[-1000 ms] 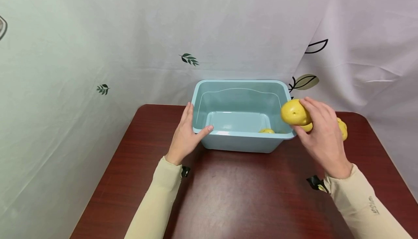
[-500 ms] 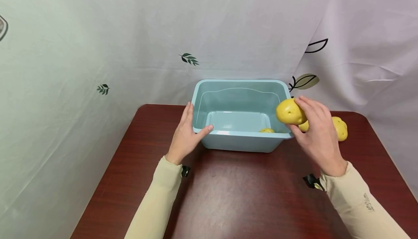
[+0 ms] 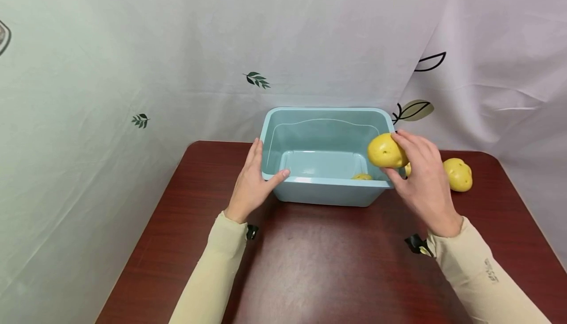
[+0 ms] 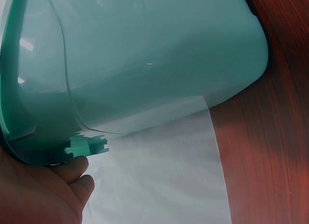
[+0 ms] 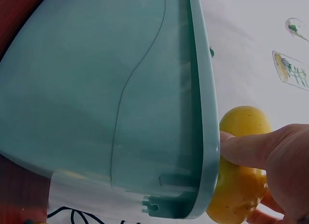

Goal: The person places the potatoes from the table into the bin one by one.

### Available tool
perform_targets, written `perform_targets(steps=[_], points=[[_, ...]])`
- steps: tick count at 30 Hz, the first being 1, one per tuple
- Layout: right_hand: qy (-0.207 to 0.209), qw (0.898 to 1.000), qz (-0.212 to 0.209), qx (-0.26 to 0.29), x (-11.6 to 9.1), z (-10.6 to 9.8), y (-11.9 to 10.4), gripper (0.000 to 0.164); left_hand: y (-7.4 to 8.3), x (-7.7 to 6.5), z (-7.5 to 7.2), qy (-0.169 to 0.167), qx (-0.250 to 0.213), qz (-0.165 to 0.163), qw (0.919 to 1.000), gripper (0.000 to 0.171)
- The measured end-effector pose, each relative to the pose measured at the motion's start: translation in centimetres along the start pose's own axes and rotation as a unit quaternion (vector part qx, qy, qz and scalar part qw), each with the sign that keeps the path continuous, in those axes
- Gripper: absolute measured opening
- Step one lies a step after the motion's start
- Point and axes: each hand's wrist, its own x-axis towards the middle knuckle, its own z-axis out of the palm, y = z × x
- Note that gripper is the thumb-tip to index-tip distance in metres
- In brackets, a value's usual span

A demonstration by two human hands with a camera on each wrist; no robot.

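My right hand (image 3: 423,183) holds a yellow potato (image 3: 385,151) between thumb and fingers, above the right end of a light blue plastic bin (image 3: 323,189). In the right wrist view the thumb crosses the potato (image 5: 236,190) beside the bin's rim (image 5: 208,103). My left hand (image 3: 251,183) rests at the bin's front left corner, fingers straight along the left side and thumb laid on the front rim. Inside the bin a second potato (image 3: 362,177) shows partly over the front wall. Another potato (image 3: 408,169) is mostly hidden behind my right hand.
One more potato (image 3: 458,175) lies on the dark red wooden table (image 3: 319,265), right of my right hand. A pale curtain with leaf prints (image 3: 310,43) hangs close behind the bin. Dark cords (image 5: 75,213) appear low in the right wrist view.
My right hand has carried the potato leftward, from the bin's right edge to over its right end. The potato at far right has come more into sight. My left hand stays put.
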Motion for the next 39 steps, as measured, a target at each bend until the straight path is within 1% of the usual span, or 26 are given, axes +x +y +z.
perform_targets(steps=[9, 18, 30, 39], points=[[-0.009, 1.000, 0.015, 0.000, 0.1, 0.6, -0.4, 0.077, -0.1, 0.0, -0.1, 0.000, 0.000, 0.002, 1.0000, 0.108], [-0.017, 1.000, 0.011, 0.004, 0.2, 1.2, -0.5, 0.074, 0.0, -0.1, -0.1, -0.002, 0.000, 0.000, 1.0000, 0.108], [-0.023, 1.000, 0.011, 0.013, 0.4, 2.0, -0.6, 0.075, 0.0, -0.1, -0.2, -0.001, -0.001, -0.002, 1.0000, 0.108], [-0.037, 0.999, 0.019, 0.015, 0.6, 2.3, -0.8, 0.073, 0.0, -0.1, -0.1, -0.003, -0.002, -0.006, 1.0000, 0.108]])
